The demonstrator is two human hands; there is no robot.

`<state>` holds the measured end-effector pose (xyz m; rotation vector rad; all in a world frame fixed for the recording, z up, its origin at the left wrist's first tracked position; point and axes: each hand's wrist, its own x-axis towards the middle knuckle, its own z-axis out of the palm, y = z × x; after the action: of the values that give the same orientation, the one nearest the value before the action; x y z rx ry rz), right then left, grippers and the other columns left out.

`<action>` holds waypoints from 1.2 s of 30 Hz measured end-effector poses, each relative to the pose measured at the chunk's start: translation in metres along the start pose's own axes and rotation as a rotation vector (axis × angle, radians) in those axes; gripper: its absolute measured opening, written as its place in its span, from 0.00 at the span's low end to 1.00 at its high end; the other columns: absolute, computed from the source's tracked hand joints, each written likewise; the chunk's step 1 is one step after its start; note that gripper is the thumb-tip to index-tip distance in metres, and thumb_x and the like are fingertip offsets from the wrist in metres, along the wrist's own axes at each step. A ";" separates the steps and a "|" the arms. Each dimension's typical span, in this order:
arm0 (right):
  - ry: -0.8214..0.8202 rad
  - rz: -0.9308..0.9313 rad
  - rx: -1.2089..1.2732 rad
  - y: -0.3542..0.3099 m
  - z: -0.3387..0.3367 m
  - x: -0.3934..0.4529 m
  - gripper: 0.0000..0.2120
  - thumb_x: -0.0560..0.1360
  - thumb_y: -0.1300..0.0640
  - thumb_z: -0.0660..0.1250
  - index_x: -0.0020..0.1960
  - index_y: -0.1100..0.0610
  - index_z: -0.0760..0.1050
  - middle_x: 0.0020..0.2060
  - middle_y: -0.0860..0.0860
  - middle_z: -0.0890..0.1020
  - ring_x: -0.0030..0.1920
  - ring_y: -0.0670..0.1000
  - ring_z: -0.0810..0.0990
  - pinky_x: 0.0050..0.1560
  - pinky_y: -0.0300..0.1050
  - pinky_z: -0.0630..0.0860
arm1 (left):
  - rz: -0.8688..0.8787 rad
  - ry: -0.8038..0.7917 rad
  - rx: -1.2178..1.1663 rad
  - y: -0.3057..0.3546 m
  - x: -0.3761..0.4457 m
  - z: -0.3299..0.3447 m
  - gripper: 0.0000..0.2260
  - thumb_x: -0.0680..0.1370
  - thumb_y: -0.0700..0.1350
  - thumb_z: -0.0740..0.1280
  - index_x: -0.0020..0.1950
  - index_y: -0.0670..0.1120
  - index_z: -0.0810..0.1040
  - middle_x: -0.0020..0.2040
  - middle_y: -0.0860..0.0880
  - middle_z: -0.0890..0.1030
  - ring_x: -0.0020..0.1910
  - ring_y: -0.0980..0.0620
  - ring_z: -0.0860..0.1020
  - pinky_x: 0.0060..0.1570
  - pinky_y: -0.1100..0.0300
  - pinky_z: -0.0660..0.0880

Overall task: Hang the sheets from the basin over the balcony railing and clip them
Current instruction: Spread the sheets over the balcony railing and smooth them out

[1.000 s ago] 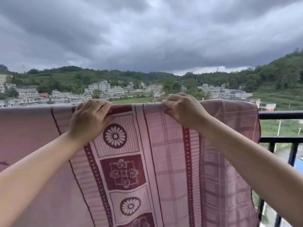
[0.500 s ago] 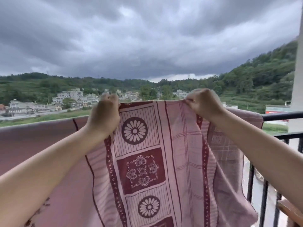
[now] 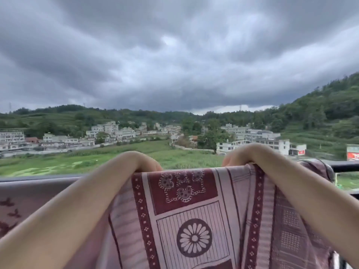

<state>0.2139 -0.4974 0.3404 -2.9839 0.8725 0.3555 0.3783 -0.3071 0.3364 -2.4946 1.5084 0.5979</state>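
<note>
Dark balcony railing point(image 3: 345, 167) with pink patterned sheet point(image 3: 194, 220) draped over its top bar

Left arm: bare forearm, reaches up from lower left.
Left hand point(image 3: 144, 162): wrist bent forward, fingers curled over the sheet point(image 3: 194, 220) top edge, gripping it.
Right arm: bare forearm, reaches up from lower right.
Right hand point(image 3: 242, 155): wrist bent forward, fingers curled, gripping the same edge.

Your single head camera faces outward over the balcony railing point(image 3: 345, 167), close behind the draped sheet point(image 3: 194, 220), looking level toward distant hills point(image 3: 320, 105).
</note>
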 end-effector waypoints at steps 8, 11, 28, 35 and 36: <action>0.549 -0.070 0.265 0.058 0.031 -0.063 0.17 0.77 0.54 0.58 0.32 0.62 0.71 0.25 0.51 0.69 0.25 0.47 0.65 0.27 0.35 0.66 | 0.558 0.535 -0.025 0.066 -0.027 0.019 0.17 0.77 0.50 0.60 0.62 0.43 0.73 0.51 0.51 0.79 0.47 0.55 0.78 0.47 0.71 0.76; 0.778 -0.034 0.303 0.073 0.048 -0.071 0.19 0.76 0.55 0.59 0.31 0.65 0.72 0.28 0.58 0.76 0.29 0.55 0.73 0.35 0.46 0.70 | 0.575 0.674 0.194 0.101 -0.020 0.026 0.17 0.76 0.50 0.62 0.61 0.43 0.74 0.55 0.47 0.80 0.49 0.52 0.78 0.55 0.59 0.74; 1.292 0.560 0.734 0.142 0.077 -0.108 0.11 0.71 0.62 0.65 0.36 0.70 0.78 0.31 0.66 0.79 0.32 0.56 0.76 0.27 0.37 0.69 | 0.412 1.267 0.400 0.147 -0.006 0.055 0.04 0.71 0.33 0.66 0.37 0.37 0.78 0.36 0.44 0.80 0.33 0.44 0.79 0.30 0.55 0.79; 1.383 0.524 1.076 0.182 0.004 -0.090 0.09 0.73 0.62 0.60 0.47 0.66 0.75 0.47 0.57 0.77 0.42 0.53 0.76 0.37 0.45 0.76 | 0.112 1.289 0.207 0.155 0.008 0.000 0.10 0.75 0.32 0.56 0.55 0.34 0.71 0.55 0.35 0.74 0.49 0.38 0.77 0.46 0.52 0.75; 1.396 0.499 0.972 0.180 -0.006 -0.087 0.12 0.73 0.62 0.59 0.53 0.67 0.74 0.48 0.56 0.76 0.44 0.53 0.75 0.40 0.45 0.74 | 0.051 1.319 0.188 0.154 0.012 -0.018 0.12 0.75 0.32 0.56 0.57 0.33 0.70 0.56 0.33 0.73 0.50 0.36 0.77 0.46 0.52 0.74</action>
<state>0.0482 -0.6039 0.3751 -1.6887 1.2108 -1.7400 0.2523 -0.3960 0.3575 -2.6981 1.7208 -1.4058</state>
